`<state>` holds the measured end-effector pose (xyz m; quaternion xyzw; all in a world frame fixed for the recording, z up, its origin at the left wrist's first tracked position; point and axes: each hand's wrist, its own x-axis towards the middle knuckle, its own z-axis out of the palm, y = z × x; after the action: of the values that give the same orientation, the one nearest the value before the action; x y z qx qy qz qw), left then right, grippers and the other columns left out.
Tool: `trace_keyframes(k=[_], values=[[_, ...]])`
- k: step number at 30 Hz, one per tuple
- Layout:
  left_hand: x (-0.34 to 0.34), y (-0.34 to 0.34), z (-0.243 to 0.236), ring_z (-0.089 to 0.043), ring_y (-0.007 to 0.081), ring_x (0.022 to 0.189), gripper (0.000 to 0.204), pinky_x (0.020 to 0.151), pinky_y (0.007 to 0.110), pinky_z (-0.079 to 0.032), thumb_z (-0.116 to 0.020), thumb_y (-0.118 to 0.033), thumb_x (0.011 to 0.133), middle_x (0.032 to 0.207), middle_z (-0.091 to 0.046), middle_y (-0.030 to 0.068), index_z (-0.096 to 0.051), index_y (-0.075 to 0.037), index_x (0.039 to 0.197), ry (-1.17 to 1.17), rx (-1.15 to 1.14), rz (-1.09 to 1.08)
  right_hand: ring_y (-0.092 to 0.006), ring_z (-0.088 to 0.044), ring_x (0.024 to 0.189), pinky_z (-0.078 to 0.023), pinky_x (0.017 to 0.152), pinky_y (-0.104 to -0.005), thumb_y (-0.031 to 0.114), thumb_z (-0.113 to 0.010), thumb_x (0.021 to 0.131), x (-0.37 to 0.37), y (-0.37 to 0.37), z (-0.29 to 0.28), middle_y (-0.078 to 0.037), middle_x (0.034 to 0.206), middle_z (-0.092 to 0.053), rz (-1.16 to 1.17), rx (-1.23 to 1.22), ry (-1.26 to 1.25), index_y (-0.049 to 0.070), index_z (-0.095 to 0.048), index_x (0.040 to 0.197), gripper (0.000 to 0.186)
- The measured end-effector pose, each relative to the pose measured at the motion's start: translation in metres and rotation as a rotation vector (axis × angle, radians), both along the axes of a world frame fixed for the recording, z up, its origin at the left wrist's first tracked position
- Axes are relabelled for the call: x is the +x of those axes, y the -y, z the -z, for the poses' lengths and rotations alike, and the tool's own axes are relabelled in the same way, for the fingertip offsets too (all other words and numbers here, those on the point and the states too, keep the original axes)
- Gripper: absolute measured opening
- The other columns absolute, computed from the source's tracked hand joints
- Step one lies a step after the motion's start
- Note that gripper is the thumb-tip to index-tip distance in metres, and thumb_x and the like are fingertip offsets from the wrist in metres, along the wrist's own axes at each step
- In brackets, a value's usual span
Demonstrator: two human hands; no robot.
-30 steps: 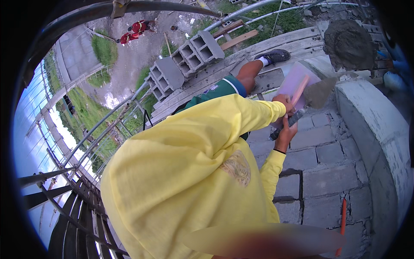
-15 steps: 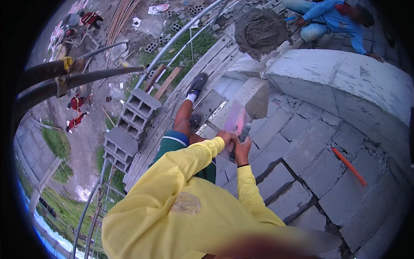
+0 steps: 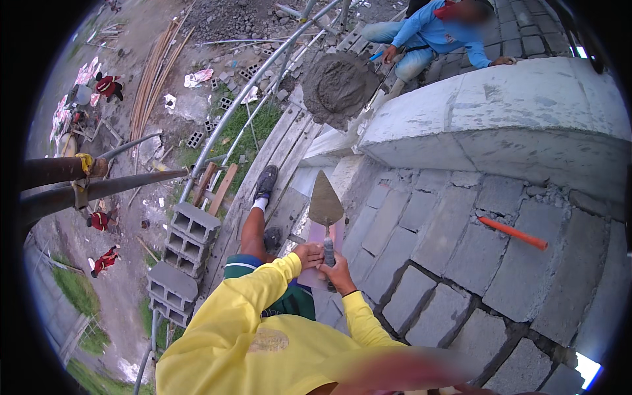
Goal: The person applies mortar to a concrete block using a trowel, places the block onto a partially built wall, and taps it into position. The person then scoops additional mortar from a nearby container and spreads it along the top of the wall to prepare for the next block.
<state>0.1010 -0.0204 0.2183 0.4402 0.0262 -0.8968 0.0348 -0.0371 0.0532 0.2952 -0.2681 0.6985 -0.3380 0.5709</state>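
Note:
My right hand (image 3: 339,273) is closed round the grey, wrapped-looking handle of a pointed trowel (image 3: 326,203), whose blade points away from me. Beside it my left hand (image 3: 307,255) has its fingers closed at the edge of a pale pinkish, see-through flat sheet (image 3: 338,238), close against the trowel handle. The sheet lies beneath the trowel; its underside and the left fingertips are hidden. Both hands are in front of my yellow shirt, above the blockwork. Ahead, a round heap of wet grey mortar (image 3: 339,89) rests by the planks.
Hollow concrete blocks (image 3: 184,247) are stacked at left beside wooden planks (image 3: 263,161) and a metal scaffold rail (image 3: 240,99), with ground far below. A curved concrete wall (image 3: 500,105) rises at right. An orange stick-like piece (image 3: 513,233) lies on the blocks (image 3: 441,309). A co-worker in blue (image 3: 434,33) crouches beyond.
My view has turned, so the scene sits differently. The trowel blade now shows its broad face over the pinkish sheet; before, it was angled to the right. Both hands remain together at the tools.

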Motion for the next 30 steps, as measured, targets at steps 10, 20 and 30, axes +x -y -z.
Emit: trace_keyframes(k=[10, 20, 30], values=[[0.09, 0.03, 0.006, -0.065, 0.0315, 0.122, 0.048, 0.107, 0.044, -0.052, -0.056, -0.028, 0.102, 0.14, -0.062, 0.0184, -0.05, -0.009, 0.146, -0.037, -0.052, -0.393, -0.0104, -0.059, 0.068, -0.05, 0.063, -0.0278, 0.004, -0.074, 0.079, -0.048, -0.021, -0.003, 0.0, 0.08, -0.061, 0.116, 0.052, -0.014, 0.006, -0.063, 0.097, 0.021], [0.223, 0.059, 0.058, -0.068, 0.0251, 0.109, 0.045, 0.098, 0.042, -0.055, -0.059, -0.032, 0.099, 0.128, -0.069, 0.0111, -0.057, -0.014, 0.141, 0.472, -0.168, -0.653, -0.0132, -0.057, 0.058, -0.049, 0.053, -0.031, 0.001, -0.071, 0.078, -0.062, -0.063, -0.009, -0.002, 0.075, -0.061, 0.185, 0.295, -0.094, 0.004, -0.063, 0.095, 0.019], [0.305, -0.026, 0.069, -0.064, 0.0238, 0.117, 0.045, 0.102, 0.043, -0.052, -0.057, -0.025, 0.098, 0.138, -0.064, 0.0035, -0.057, -0.019, 0.143, 0.76, 0.02, -0.609, -0.0122, -0.057, 0.064, -0.049, 0.053, -0.0287, 0.003, -0.07, 0.077, -0.056, -0.046, -0.003, -0.001, 0.079, -0.06, 0.098, 0.278, -0.001, 0.005, -0.064, 0.096, 0.02]])
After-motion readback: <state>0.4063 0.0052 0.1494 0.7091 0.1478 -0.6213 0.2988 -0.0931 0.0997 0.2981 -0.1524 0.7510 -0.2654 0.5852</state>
